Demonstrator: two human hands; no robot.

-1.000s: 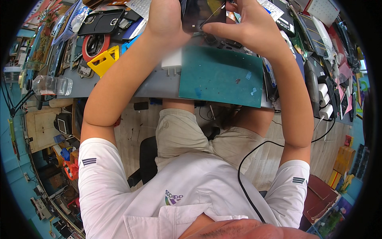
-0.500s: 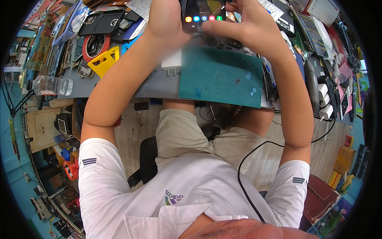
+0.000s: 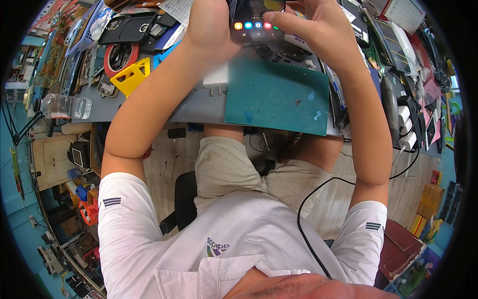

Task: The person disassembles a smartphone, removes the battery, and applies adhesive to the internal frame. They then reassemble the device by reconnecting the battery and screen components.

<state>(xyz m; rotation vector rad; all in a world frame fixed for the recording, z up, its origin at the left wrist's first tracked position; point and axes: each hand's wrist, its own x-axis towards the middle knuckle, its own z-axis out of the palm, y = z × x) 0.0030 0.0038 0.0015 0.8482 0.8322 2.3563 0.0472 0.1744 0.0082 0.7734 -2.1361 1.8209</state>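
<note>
Head: lit phone (image 3: 253, 20) between left grip (image 3: 211, 26) and right grip (image 3: 318, 27).

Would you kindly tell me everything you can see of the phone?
The dark phone has a glossy, glass-like face toward the camera. Its screen is lit, with a row of coloured icons near the bottom. The left hand holds its left side; the thumb of the right hand overlaps the screen, contact unclear. It is held beyond the green mat, its top outside the picture.
</note>
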